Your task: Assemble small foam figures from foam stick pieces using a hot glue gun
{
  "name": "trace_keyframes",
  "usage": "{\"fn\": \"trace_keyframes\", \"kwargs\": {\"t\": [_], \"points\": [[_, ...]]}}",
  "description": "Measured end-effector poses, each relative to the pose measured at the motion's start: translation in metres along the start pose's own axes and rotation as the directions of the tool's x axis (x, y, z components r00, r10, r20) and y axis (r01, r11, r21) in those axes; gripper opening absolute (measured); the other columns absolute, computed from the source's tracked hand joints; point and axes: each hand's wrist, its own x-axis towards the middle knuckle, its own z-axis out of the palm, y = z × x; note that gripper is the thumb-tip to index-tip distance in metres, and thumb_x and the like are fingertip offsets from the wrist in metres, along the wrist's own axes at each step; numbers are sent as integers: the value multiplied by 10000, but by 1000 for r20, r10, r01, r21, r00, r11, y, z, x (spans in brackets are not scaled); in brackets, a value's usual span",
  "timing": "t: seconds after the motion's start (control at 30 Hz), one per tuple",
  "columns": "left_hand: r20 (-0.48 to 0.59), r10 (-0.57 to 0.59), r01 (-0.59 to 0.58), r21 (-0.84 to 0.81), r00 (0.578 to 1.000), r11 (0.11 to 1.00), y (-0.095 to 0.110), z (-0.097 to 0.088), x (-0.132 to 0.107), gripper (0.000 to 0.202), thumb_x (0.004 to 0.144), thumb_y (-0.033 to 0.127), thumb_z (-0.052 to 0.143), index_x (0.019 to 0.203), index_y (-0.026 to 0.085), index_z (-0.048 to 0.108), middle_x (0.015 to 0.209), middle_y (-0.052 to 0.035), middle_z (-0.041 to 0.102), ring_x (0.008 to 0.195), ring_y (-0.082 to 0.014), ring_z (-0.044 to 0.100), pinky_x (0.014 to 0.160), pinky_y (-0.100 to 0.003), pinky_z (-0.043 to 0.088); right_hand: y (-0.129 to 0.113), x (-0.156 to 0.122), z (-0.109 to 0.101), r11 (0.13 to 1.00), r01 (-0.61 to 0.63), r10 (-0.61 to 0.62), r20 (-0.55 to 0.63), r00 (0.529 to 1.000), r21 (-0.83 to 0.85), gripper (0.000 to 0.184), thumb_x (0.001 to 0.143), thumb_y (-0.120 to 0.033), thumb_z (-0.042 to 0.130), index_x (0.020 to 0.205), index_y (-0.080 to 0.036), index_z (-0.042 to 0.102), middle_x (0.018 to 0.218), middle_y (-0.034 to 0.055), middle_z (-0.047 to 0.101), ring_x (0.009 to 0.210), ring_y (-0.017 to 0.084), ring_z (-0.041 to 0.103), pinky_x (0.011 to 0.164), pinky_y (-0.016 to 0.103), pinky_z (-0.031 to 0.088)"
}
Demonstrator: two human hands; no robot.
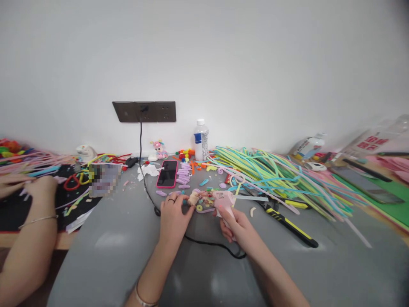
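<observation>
My right hand is closed around the handle of a pink hot glue gun, its nozzle pointing left. A pale glue stick juts from its back. Just left of the nozzle, my left hand pinches a small beige fuzzy piece low over the table. Its exact shape is partly covered by my fingers. Between and behind both hands lie small coloured bits, among them a yellow-green ring. Short lilac pipe-cleaner pieces lie in a column behind my left hand.
A phone, a bottle and a pink figurine are at the back. Long pipe cleaners and black-yellow pliers lie right. A black cord crosses the grey table. A co-worker's hands are left.
</observation>
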Motion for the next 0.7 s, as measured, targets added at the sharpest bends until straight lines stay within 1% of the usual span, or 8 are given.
{"fn": "trace_keyframes", "kwargs": {"t": [0.3,0.5,0.6,0.7], "points": [[-16,0,0,1,1000,1000,-1,2,0,170,806,210,772,962,219,705,983,-53,709,937,-263,680,802,-382,431,0,0,0,998,9,-10,-17,1000,-58,720,665,-899,571,756,-185,552,401,-105,367,333,65,319,359,216,257],[-7,-12,12,-6,1000,1000,-1,1,-1,160,802,210,776,945,217,705,962,-44,704,913,-253,677,797,-377,422,1,-1,0,998,-2,1,-25,1000,-55,741,640,-905,583,784,-179,560,399,-106,381,333,66,318,363,216,272],[-9,-12,12,-11,1000,1000,-1,1,0,150,809,221,771,944,217,706,936,-40,698,909,-249,673,796,-370,419,-1,-4,1,998,20,-23,-38,999,-56,712,659,-892,591,757,-189,550,400,-98,390,334,68,320,362,219,272],[-12,-12,12,-8,1000,1000,-1,2,0,137,817,239,763,942,214,712,915,-39,691,893,-246,670,790,-369,418,-3,-8,0,998,56,-57,-37,998,-25,664,690,-866,605,702,-211,503,408,-95,384,338,63,313,363,218,274]]}}
